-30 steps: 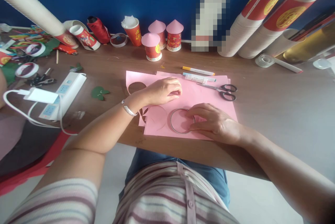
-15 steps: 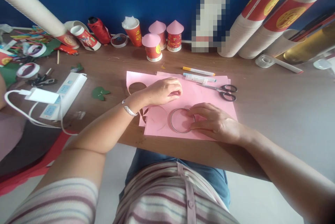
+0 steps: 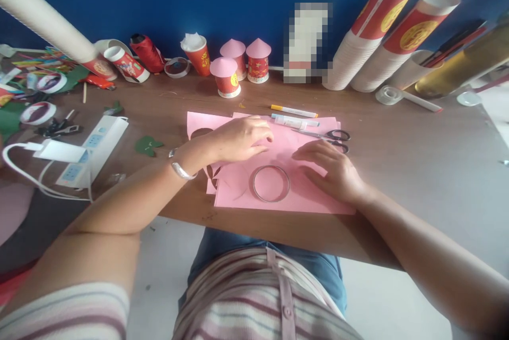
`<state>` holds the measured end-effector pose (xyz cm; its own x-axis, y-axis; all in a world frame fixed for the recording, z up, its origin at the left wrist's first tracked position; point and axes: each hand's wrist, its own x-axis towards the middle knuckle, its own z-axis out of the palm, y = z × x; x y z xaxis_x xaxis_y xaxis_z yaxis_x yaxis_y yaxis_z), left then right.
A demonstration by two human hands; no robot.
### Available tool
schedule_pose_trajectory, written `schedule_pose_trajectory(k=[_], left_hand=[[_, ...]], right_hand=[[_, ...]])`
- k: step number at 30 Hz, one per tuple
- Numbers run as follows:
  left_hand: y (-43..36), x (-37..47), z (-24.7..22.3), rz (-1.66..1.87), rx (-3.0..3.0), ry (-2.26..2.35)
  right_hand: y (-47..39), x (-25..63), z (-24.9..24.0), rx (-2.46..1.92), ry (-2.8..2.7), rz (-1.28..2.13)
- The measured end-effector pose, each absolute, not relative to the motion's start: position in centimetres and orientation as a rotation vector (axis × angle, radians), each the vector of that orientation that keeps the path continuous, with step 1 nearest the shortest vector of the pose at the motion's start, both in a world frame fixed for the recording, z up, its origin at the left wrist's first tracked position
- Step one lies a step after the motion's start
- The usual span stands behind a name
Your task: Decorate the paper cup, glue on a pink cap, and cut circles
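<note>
My left hand [image 3: 247, 140] hovers over or rests on the pink paper sheets [image 3: 238, 197], its fingers loosely bent and thumb apart, holding nothing. To the right, my right hand [image 3: 332, 169] lies over the paper with its fingers stretched out and nothing in them. Between and below the hands, a thin ring [image 3: 254, 183] lies flat on the top sheet. A faint drawn circle shows just left of it. Black-handled scissors [image 3: 338, 134] lie beyond my right hand, partly covered by it. Round holes are cut in the sheet under my left forearm.
An orange-capped marker [image 3: 294, 111] and a blue-capped marker [image 3: 296, 121] lie along the paper's far edge. Behind stand paper cups with pink cone tops [image 3: 225, 79] and tall paper-cup stacks [image 3: 368, 37]. A power strip [image 3: 93, 151] and a green paper cutout [image 3: 148, 145] are left.
My right hand has let go of the ring and moved up and right, its fingers straightening. The ring stays on the paper. My left hand's fingers have loosened slightly.
</note>
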<state>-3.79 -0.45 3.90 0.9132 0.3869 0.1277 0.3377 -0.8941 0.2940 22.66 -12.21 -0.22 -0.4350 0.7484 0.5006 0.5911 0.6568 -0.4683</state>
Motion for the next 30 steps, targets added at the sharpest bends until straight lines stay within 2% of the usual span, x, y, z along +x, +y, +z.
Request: schedule_pose_trajectory(k=[4, 10, 30], left_hand=[[-4.5, -3.8, 4.9, 0.356, 2.788, 0.562], [-9.0, -3.9, 4.0, 0.331, 2.789, 0.679], [-10.2, -3.4, 2.8, 0.161, 3.0, 0.814]], right_hand=[[-11.8, 23.3, -0.6, -1.197, -2.041, 0.154], [-11.4, 23.6, -1.1, -1.257, -2.008, 0.117], [-11.0, 23.6, -1.4, -1.302, -1.991, 0.122]])
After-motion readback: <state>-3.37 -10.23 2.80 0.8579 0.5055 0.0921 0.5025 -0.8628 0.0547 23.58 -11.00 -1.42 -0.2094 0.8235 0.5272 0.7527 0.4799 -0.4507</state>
